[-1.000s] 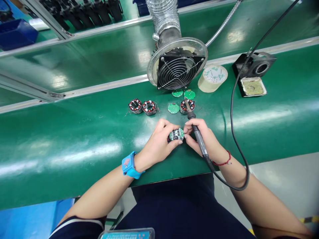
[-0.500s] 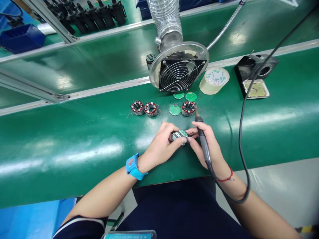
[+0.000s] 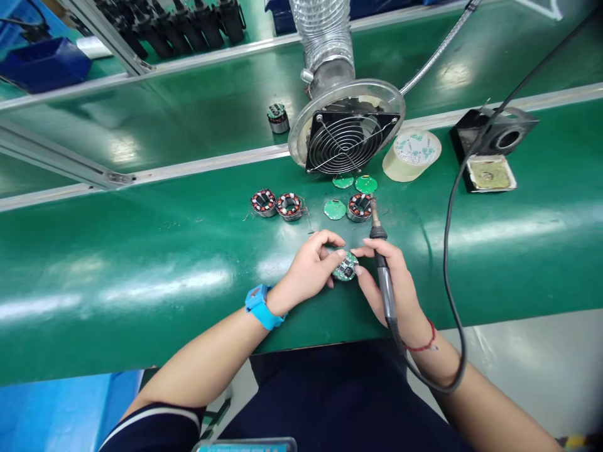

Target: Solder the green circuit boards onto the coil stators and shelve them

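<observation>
Between my hands is a round green circuit board (image 3: 346, 267), with small parts and a dark square component on its upper face. My left hand (image 3: 316, 263) grips its left side, thumb on top, and hides part of it. My right hand (image 3: 393, 276) is closed round a soldering iron (image 3: 385, 285), its tip pointing away from me, while thumb and fingertips are at the board's right edge. Beyond the iron's tip sits a wound motor stator (image 3: 359, 208). A loose round board (image 3: 335, 209) lies beside it. Two more stators, one the nearer stator (image 3: 289, 206), stand to the left.
A fume extractor fan (image 3: 351, 143) hangs over two more round boards (image 3: 365, 184). To its right are a tape roll (image 3: 411, 155) and a soldering iron stand (image 3: 494, 141) with a sponge tray. The iron's black cable (image 3: 447, 251) loops at right. Another stator (image 3: 277, 119) stands behind.
The board in my hands has turned, bringing the dark square component into view. The stator at the back has moved left, out from behind the fan. The iron stays in my right hand.
</observation>
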